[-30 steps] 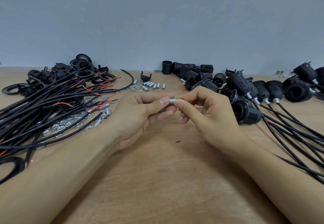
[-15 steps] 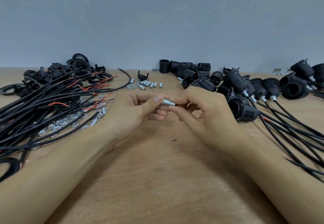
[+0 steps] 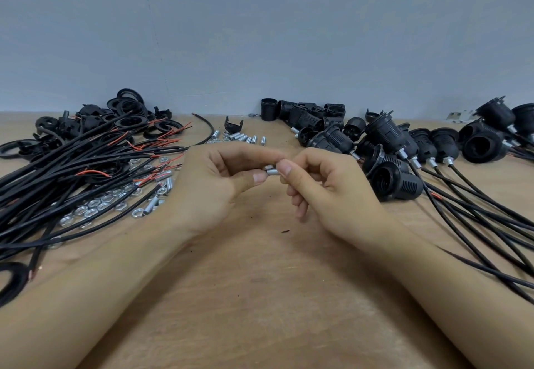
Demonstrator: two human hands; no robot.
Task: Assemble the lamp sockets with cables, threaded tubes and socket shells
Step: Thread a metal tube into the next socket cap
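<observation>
A short silver threaded tube (image 3: 271, 171) is pinched between the fingertips of both hands above the middle of the wooden table (image 3: 260, 296). My left hand (image 3: 219, 186) grips its left end with thumb and forefinger. My right hand (image 3: 326, 192) holds its right end the same way. Whether a nut sits on the tube is hidden by the fingers. Loose black cables (image 3: 72, 177) with red wire ends lie in a heap at the left. Empty black socket shells (image 3: 306, 114) stand at the back centre.
Silver nuts (image 3: 95, 206) are scattered under the cables at left. More threaded tubes (image 3: 245, 138) lie at the back centre. Black rings and caps (image 3: 127, 111) pile up at back left. Assembled sockets with cables (image 3: 396, 177) fill the right side. A grey wall rises behind.
Both hands stay together on the tube. The fingers have shifted around it, and the tube now lies a little lower between the thumbs.
</observation>
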